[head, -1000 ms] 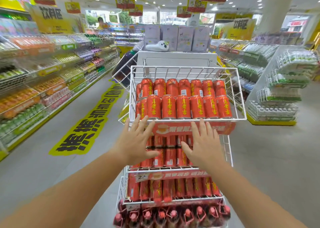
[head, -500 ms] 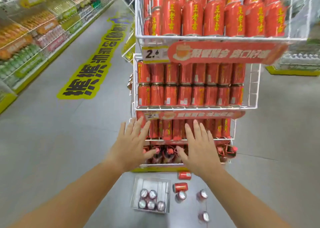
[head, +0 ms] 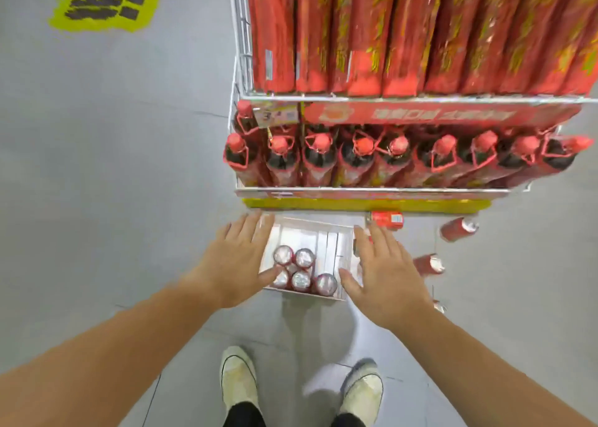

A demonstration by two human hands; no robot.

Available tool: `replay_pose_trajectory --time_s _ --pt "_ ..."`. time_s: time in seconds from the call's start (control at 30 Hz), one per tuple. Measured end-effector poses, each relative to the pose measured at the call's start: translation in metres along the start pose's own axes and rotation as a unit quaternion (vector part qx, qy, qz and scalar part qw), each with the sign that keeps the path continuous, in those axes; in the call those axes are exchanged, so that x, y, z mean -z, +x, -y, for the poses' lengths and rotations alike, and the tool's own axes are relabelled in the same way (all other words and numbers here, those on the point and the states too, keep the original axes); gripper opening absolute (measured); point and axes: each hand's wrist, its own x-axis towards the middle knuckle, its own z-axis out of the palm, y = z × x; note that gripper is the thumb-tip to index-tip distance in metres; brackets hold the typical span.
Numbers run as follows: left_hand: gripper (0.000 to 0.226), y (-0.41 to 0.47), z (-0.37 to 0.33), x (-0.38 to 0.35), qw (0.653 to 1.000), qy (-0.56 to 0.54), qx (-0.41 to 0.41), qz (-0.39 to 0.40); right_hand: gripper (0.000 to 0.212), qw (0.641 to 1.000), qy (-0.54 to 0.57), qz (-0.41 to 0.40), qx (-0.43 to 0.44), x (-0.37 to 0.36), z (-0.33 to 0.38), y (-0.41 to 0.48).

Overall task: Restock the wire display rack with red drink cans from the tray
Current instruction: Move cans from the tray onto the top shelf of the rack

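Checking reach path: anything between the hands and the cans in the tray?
Nothing visible. The left hand and right hand, both open, flank the tray; the cans stand upright at its near end, tops exposed.

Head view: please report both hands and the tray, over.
Left hand and right hand open, empty, above white plastic tray. Five red drink cans upright inside. Loose red cans lying on grey floor at right.

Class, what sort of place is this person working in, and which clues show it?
Probably a shop: a wire display rack packed with identical red cans, a price label on its shelf edge above rows of red-capped bottles, and a yellow floor sticker.
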Motion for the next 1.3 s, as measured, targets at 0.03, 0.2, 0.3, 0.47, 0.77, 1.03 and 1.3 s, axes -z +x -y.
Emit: replay_pose_trajectory --time_s 0.03,0.2,0.3,0.47,0.77,1.03,1.3 --pt "0.09 0.002 0.004 -0.029 1.0 0.0 0.002 0.017 0.079 1.0 0.003 0.019 -0.004 -0.026 -0.003 0.005" --pt "0.088 0.02 0.021 -0.149 0.995 -0.062 0.004 0.081 0.073 0.995 0.044 0.088 -0.013 -0.132 -0.008 0.042" --pt "0.089 0.047 0.028 -0.206 0.974 -0.188 0.032 0.123 0.074 0.993 0.064 0.102 -0.009 -0.18 -0.012 0.076" --pt "0.065 0.112 0.027 -0.265 0.925 -0.334 0.131 0.123 0.069 0.989 0.086 0.119 0.027 -0.236 -0.029 0.136" --pt "0.075 0.166 0.044 -0.324 0.945 -0.212 0.076 0.237 0.032 0.933 0.236 0.212 0.171 -0.293 -0.037 0.206" --pt "0.043 0.183 0.047 -0.33 0.907 -0.373 0.111 0.16 0.06 0.869 0.464 0.171 -0.014 -0.321 -0.043 0.227" --pt "0.06 0.195 0.039 -0.344 0.791 -0.574 0.196 0.076 0.061 0.794 0.581 0.118 -0.137 -0.326 -0.041 0.244"
